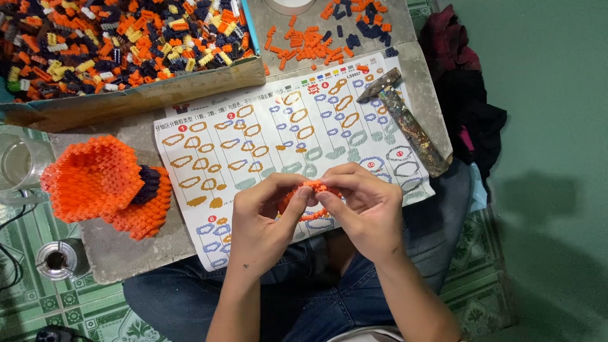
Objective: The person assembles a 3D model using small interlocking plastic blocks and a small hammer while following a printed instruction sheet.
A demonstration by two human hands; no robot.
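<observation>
- Setting: a grey slab tabletop fills the upper and middle frame, resting over a green patterned tile floor; the person sits with legs in blue jeans at the lower centre.
- Left hand: centre of frame, fingers curled and pinching the left side of a small orange brick piece.
- Right hand: just right of the left hand, fingers pressed together on the right side of the same piece, thumb beneath it.
- The small orange brick piece sits between both hands, above the lower edge of an instruction sheet. Its lower part shows as an orange curve under the thumbs; its full shape is hidden by the fingers.
- The instruction sheet lies flat on the tabletop, printed with orange and blue outlines, and overhangs the slab's near edge.
- Centre left: a large built orange brick model with a dark band stands on the tabletop, well apart from the hands.
- Upper left: a cardboard box holds loose orange, dark and yellow bricks.
- Upper centre: loose orange and dark bricks lie scattered on the tabletop.
- Upper right: a worn hammer lies diagonally across the sheet's right edge.
- Far left: a clear glass; a small round metal-rimmed container stands on the floor at lower left.
- Right of the slab: dark cloth is bundled on the floor.
</observation>
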